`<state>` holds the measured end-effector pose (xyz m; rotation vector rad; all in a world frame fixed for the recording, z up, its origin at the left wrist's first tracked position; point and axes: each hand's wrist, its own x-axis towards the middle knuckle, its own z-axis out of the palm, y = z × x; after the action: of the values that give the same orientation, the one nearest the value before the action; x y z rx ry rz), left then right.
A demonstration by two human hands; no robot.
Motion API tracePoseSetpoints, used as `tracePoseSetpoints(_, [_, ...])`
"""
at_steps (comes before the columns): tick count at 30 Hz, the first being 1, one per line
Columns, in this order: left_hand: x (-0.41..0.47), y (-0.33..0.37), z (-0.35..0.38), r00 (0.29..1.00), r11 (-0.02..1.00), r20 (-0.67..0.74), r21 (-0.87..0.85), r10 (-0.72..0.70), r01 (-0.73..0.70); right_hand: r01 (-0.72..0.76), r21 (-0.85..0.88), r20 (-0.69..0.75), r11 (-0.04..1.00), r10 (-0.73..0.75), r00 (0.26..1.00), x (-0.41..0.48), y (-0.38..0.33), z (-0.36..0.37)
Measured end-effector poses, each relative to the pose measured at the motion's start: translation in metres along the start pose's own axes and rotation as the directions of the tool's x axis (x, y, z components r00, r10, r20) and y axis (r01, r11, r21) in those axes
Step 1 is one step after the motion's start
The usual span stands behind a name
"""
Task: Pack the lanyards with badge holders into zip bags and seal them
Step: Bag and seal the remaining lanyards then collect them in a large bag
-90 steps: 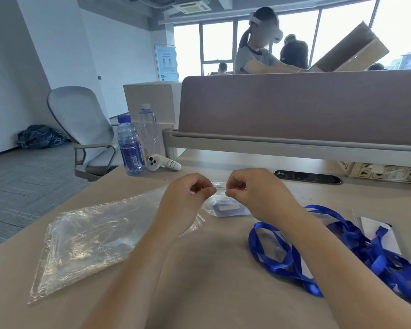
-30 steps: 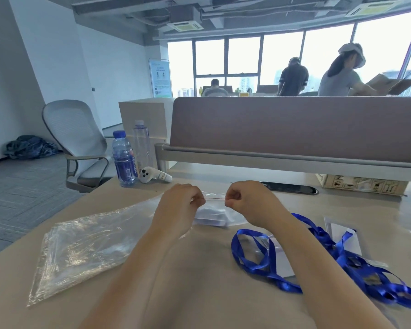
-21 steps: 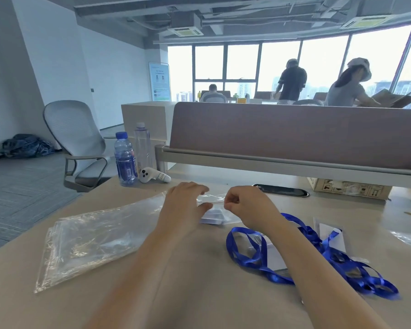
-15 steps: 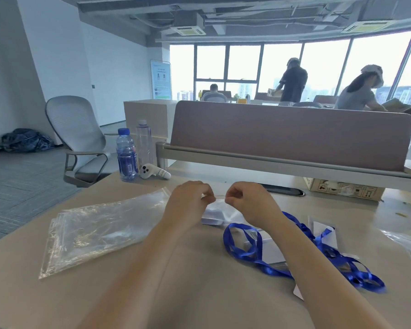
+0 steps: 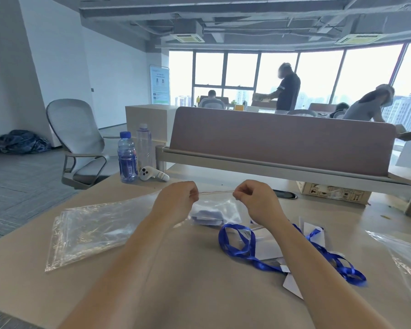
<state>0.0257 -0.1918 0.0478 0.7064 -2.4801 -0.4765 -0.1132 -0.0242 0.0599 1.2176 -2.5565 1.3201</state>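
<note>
A small clear zip bag [image 5: 215, 211] hangs just above the desk with pale badge holders inside it. My left hand [image 5: 176, 203] pinches the left end of its zip strip and my right hand [image 5: 256, 201] pinches the right end, so the strip runs taut between them. Blue lanyards [image 5: 244, 245] with white badge holders [image 5: 269, 248] lie in a loose tangle on the desk under my right forearm. A stack of empty clear zip bags [image 5: 90, 231] lies flat to the left.
At the back left stand two water bottles [image 5: 128, 157] and a white controller [image 5: 153, 175]. A desk divider [image 5: 280, 141] closes the far side, with a cardboard box [image 5: 332, 192] under its right end. Another clear bag [image 5: 408, 264] lies at the right edge.
My hands have slid apart along the zip strip, from nearly touching to the bag's two corners. The view has tilted up and turned right; people behind the divider have moved.
</note>
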Motion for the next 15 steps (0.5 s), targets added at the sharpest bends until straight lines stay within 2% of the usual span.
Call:
tracePoseSetpoints(5, [0.004,-0.026,-0.01,0.995,0.989,-0.021,-0.109,-0.098,0.096,-0.003,-0.056,-0.065,0.998,0.0,0.998,0.004,0.002,-0.007])
tracePoseSetpoints(9, [0.006,-0.033,-0.008,0.978,0.929,-0.079,-0.334,-0.193,0.156,-0.039,0.051,-0.091,0.998,0.043,0.995,0.004,-0.004,-0.004])
tracePoseSetpoints(11, [0.005,-0.031,-0.006,0.961,0.809,-0.055,-0.554,-0.273,0.198,-0.057,0.149,-0.083,0.987,0.07,0.994,0.004,-0.007,-0.002])
tracePoseSetpoints(13, [0.002,-0.027,-0.005,0.942,0.607,0.003,-0.764,-0.335,0.218,-0.078,0.256,-0.061,0.963,0.096,0.993,0.004,-0.007,-0.001])
tracePoseSetpoints(15, [0.0,-0.023,-0.004,0.936,0.411,0.05,-0.889,-0.347,0.2,-0.093,0.341,-0.054,0.935,0.118,0.991,0.005,-0.007,-0.002])
